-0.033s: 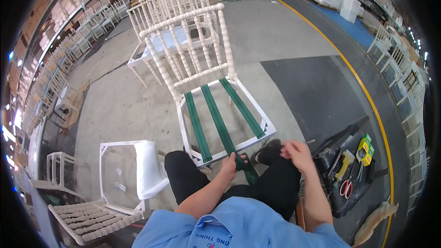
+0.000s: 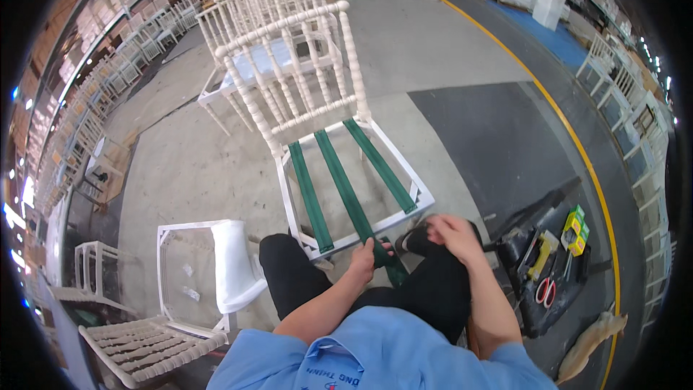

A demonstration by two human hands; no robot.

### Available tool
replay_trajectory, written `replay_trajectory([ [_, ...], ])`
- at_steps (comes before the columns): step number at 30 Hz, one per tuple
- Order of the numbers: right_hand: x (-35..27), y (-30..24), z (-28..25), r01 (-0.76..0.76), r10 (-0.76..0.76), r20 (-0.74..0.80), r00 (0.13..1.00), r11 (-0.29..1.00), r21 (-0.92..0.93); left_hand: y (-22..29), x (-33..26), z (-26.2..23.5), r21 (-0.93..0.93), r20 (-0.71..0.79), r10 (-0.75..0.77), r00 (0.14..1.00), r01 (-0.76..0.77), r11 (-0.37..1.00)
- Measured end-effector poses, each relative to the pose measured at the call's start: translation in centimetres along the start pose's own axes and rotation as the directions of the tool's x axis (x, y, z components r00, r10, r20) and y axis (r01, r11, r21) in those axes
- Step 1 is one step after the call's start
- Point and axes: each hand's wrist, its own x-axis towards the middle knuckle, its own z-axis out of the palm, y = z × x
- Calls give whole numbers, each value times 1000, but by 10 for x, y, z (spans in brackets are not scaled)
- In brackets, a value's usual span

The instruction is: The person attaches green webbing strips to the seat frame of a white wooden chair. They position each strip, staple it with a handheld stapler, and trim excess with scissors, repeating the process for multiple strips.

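A white chair frame (image 2: pixel 424 201) with a turned-spindle back (image 2: pixel 299 72) stands before me. Three green webbing straps cross its seat opening from back to front. My left hand (image 2: pixel 367 258) grips the middle green strap (image 2: pixel 348 191) at the front rail, and the strap's loose tail (image 2: pixel 396 271) hangs down between my legs. Over my right thigh, just off the chair's front right corner, my right hand (image 2: pixel 455 237) is raised with its fingers curled together. Whatever those fingers hold, if anything, is too small to make out.
Right of me, a black surface carries red-handled scissors (image 2: pixel 546 292), a yellow tool (image 2: pixel 541 260) and a yellow-green box (image 2: pixel 575 231). At left, another white frame lies with a white roll (image 2: pixel 234 266) on it. More chairs (image 2: pixel 271 11) line up behind; a yellow floor line runs along the right.
My right hand has shifted slightly left and up, nearer the chair's front corner. My left hand stays on the strap, and the whole view has shifted a little.
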Motion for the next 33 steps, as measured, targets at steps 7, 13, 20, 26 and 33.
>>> replay_trajectory([
  [7,110,57,136,-495,533,332,778,846,-197,-21,-15,-4,82,82,-111,990,104,991],
  [13,112,83,150,-504,491,202,847,864,13,9,-15,-12,731,90,104,990,-137,668],
  [20,77,70,148,-191,222,33,974,898,-397,64,-1,-26,915,404,614,678,-306,-264],
  [26,67,74,138,-62,159,99,982,776,-627,67,31,-36,882,416,405,814,-252,-399],
  [33,58,94,121,-50,227,145,963,680,-732,67,31,-40,881,417,377,827,-266,-392],
])
